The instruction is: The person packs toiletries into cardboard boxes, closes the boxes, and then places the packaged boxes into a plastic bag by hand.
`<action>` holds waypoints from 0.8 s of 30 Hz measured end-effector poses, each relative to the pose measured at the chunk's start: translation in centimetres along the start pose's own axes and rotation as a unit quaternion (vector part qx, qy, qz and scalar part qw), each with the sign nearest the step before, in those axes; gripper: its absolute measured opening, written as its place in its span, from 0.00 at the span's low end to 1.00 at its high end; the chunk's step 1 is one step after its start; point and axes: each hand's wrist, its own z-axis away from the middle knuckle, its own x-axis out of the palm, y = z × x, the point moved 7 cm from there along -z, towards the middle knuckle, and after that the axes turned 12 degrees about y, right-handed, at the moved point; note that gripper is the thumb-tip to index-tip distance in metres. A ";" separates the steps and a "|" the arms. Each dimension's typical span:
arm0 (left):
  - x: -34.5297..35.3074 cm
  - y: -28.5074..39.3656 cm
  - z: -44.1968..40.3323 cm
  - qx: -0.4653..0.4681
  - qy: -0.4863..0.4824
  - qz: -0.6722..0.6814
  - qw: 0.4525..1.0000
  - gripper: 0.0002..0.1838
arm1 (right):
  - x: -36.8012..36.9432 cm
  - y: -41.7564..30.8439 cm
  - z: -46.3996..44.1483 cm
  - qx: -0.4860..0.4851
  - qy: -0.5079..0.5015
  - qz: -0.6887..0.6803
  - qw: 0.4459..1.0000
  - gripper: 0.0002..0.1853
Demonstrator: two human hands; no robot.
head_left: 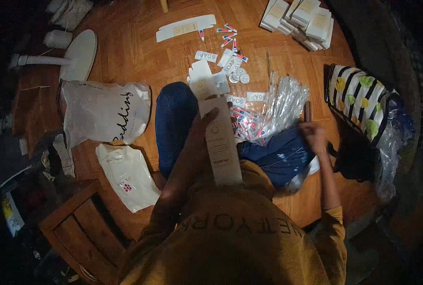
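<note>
A long white printed box (221, 147) is upright in front of my body, with my left hand (206, 124) closed around its upper part. My right hand (312, 134) is over my right knee, blurred, and its fingers cannot be made out. Just past the box are white cartons (201, 76) and a bag of small red, white and blue tubes (247, 124). Clear plastic-wrapped sticks (290, 100) lie beyond my right knee. Packets marked SOAP (229, 61), round silver items (240, 76) and loose tubes (227, 36) rest on the floor farther forward.
Stacked white boxes (298, 21) are at the back right, near a striped bag (361, 97). A flattened carton (185, 28) is at the back. Left are a bedding bag (102, 111), a white bag (128, 178) and a wooden frame (85, 228).
</note>
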 end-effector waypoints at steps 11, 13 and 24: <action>0.3 3.0 1.7 0.102 -0.012 -0.030 0.994 0.30 | 11.0 -10.4 -0.6 -0.270 -0.065 0.262 0.924 0.11; 0.2 2.7 1.4 0.093 -0.023 -0.022 0.995 0.30 | 11.1 -10.6 -1.3 -0.294 -0.007 0.297 0.909 0.10; 1.4 0.4 -0.4 0.047 -0.030 0.007 0.998 0.26 | 2.4 -11.3 -5.2 0.007 -0.055 -0.054 0.997 0.13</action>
